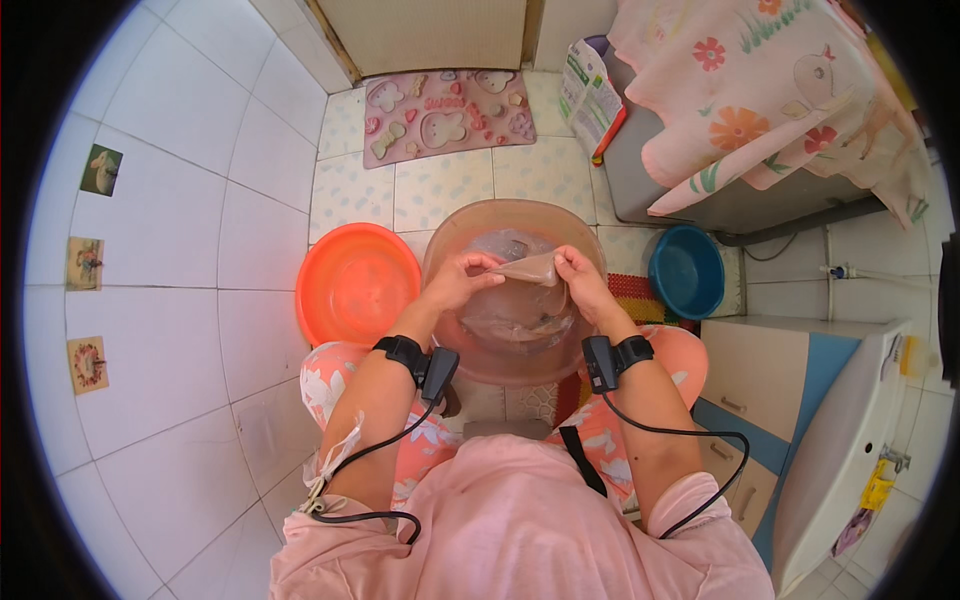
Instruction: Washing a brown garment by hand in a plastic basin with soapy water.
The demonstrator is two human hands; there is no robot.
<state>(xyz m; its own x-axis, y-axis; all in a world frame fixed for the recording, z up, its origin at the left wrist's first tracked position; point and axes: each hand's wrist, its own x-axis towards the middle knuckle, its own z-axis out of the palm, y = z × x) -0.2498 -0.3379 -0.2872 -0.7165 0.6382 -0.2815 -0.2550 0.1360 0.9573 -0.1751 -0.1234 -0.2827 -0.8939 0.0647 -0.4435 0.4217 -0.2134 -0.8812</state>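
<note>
Between both hands a thin, translucent plastic sheet or bag [531,268] is stretched, its edges pinched by the fingertips. My left hand [457,281] grips its left corner with thumb and fingers. On the other side my right hand [581,279] pinches the upper right edge. Below lies a large translucent pinkish-brown plastic basin [517,369] on the floor in front of my knees. Inside it, more clear plastic film [517,326] lies crumpled and looks wet. Whether the held piece joins the film in the basin I cannot tell.
An orange plastic basin [358,281] stands left of the large basin, by the tiled wall [165,225]. To the right are a small blue basin [686,271], a drawer cabinet [754,375] and a white washbasin [840,442]. A pink mat [450,116] lies before the door [431,34].
</note>
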